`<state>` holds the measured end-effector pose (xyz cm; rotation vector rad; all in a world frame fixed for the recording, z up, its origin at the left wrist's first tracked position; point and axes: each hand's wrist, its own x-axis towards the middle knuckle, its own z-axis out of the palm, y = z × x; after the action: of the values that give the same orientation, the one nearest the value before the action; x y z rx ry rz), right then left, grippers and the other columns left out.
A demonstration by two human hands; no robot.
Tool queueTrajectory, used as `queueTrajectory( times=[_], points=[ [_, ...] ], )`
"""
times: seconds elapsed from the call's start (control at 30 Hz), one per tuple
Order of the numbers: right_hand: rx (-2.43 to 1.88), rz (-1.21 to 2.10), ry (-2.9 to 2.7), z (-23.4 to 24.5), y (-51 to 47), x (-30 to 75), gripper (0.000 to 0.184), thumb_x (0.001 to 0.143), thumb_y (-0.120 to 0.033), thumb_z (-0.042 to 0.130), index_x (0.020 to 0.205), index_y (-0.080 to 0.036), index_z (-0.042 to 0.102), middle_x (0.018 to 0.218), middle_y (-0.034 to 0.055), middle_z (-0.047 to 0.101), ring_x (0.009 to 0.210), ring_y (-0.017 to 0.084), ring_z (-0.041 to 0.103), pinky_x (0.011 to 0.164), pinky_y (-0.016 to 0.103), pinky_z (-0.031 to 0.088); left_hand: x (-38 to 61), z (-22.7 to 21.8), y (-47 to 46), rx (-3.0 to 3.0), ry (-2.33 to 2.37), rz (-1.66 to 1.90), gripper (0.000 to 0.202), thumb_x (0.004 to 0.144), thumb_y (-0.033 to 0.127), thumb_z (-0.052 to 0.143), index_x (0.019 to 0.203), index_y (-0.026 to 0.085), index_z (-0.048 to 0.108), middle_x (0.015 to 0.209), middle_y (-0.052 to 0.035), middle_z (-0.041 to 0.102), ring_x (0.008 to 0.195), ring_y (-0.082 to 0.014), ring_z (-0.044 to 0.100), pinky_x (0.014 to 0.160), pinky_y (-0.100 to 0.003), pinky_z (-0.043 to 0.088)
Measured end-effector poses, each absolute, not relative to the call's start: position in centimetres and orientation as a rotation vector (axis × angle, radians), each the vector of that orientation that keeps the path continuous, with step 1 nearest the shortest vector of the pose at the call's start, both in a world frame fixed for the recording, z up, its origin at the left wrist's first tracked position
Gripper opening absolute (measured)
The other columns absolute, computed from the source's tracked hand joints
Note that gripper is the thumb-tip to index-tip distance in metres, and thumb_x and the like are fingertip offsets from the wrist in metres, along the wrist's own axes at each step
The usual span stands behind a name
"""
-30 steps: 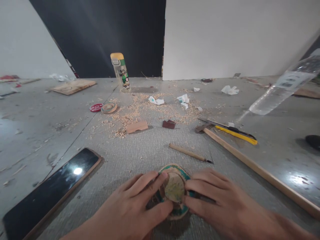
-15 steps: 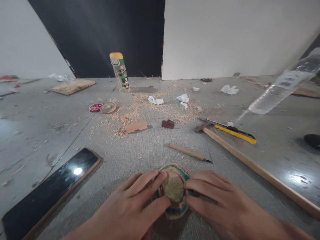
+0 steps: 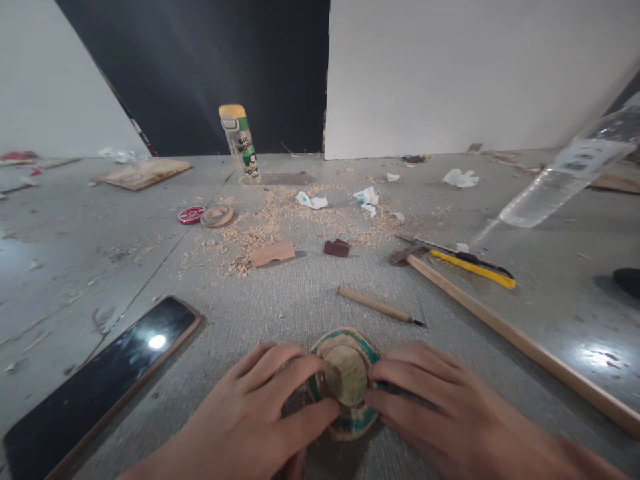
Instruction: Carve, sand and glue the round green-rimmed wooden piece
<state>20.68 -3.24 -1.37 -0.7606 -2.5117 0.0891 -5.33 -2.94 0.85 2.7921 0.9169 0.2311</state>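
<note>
In the head view, the wooden disc (image 3: 345, 380), ringed in green, lies flat at the near edge of the grey surface (image 3: 300, 300), about midway along it. The left hand (image 3: 260, 407) and right hand (image 3: 430, 400) close on it from either side, fingertips pressing the raised round centre and the rim; both grips are clamped on the disc, not spread apart. If the two hands press unevenly, the disc could skid on the woven mat or tip up on one edge, and the wood shavings (image 3: 280, 220) scattered farther back would make any slide easier. The pointed wooden tool (image 3: 380, 305) lies just beyond the fingers, near enough for a slipping hand to catch its tip. A phone (image 3: 100, 380) sits toward the near left corner, and a long-handled hammer (image 3: 500, 327) and a yellow utility knife (image 3: 473, 267) lie to the right. The surface is dusty and scuffed. A yellow-capped bottle (image 3: 240, 141) stands at its far edge, where white wall panels flank a dark gap.
</note>
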Motion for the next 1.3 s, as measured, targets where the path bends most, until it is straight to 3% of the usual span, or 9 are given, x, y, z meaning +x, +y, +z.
queueTrajectory(
  times=[0.17,0.4,0.8,0.97,1.1,1.23,1.3],
  points=[
    [-0.771,0.081,-2.519,-0.9,-3.1,20.6,0.03,0.103,-0.021,0.036,0.105,-0.019,0.066,0.096,0.0043,0.07,0.088,0.016,0.061,0.081,0.028,0.048,-5.1,1.5,-3.2,2.798,0.991,0.242,0.046,0.082,0.01,0.055,0.123,0.03,0.058,0.121,-0.0041,0.06,0.111,-0.0229,0.052,0.096,-0.038,0.048],
    [-0.76,0.032,-2.576,0.2,-2.8,20.7,0.019,0.095,-0.019,0.051,0.105,-0.019,0.066,0.117,0.0045,0.068,0.112,0.018,0.056,0.097,0.029,0.044,-4.9,2.0,-3.2,2.801,0.996,0.185,0.05,0.079,0.014,0.058,0.126,0.031,0.057,0.123,-0.0045,0.059,0.109,-0.0242,0.053,0.094,-0.04,0.049],
    [-0.804,0.117,-2.675,0.9,-2.9,20.9,0.035,0.079,-0.005,0.049,0.107,-0.021,0.064,0.131,0.0059,0.062,0.123,0.02,0.051,0.104,0.035,0.043,-4.6,2.8,-2.8,2.853,0.894,0.189,0.046,0.075,0.013,0.059,0.119,0.029,0.061,0.141,-0.0045,0.052,0.128,-0.0249,0.046,0.106,-0.043,0.042],
    [-0.878,0.29,-2.669,1.4,-3.1,20.7,0.034,0.078,-0.004,0.05,0.1,-0.023,0.067,0.131,0.0055,0.062,0.124,0.021,0.051,0.104,0.039,0.043,-4.3,2.4,-2.4,2.875,0.845,0.167,0.048,0.081,0.023,0.062,0.128,0.031,0.055,0.143,-0.0069,0.05,0.128,-0.0265,0.047,0.106,-0.046,0.041],
    [-0.956,0.356,-2.598,1.5,-2.8,20.9,0.035,0.082,-0.009,0.052,0.108,-0.029,0.066,0.127,0.0031,0.062,0.123,0.021,0.051,0.102,0.04,0.044,-4.7,1.1,-2.0,2.913,0.748,0.297,0.046,0.085,0.032,0.058,0.131,0.036,0.054,0.142,-0.0079,0.05,0.124,-0.0292,0.049,0.101,-0.052,0.044],
    [-1.271,0.108,-2.421,0.6,0.5,22.0,0.024,0.094,-0.027,0.05,0.114,-0.021,0.061,0.109,0.0093,0.066,0.104,0.024,0.06,0.085,0.041,0.05,-4.9,1.2,-2.6,2.766,0.909,0.279,0.049,0.08,0.027,0.061,0.126,0.041,0.056,0.144,-0.0048,0.046,0.123,-0.0307,0.047,0.099,-0.055,0.044],
    [-1.429,-0.02,-2.474,0.2,2.7,22.5,0.017,0.091,-0.032,0.056,0.098,-0.019,0.064,0.097,0.0085,0.066,0.094,0.025,0.061,0.078,0.04,0.048,-4.8,1.7,-2.9,2.69,0.979,0.222,0.054,0.075,0.023,0.062,0.125,0.042,0.057,0.146,-0.0019,0.044,0.123,-0.0311,0.046,0.1,-0.054,0.043]
  ],
)
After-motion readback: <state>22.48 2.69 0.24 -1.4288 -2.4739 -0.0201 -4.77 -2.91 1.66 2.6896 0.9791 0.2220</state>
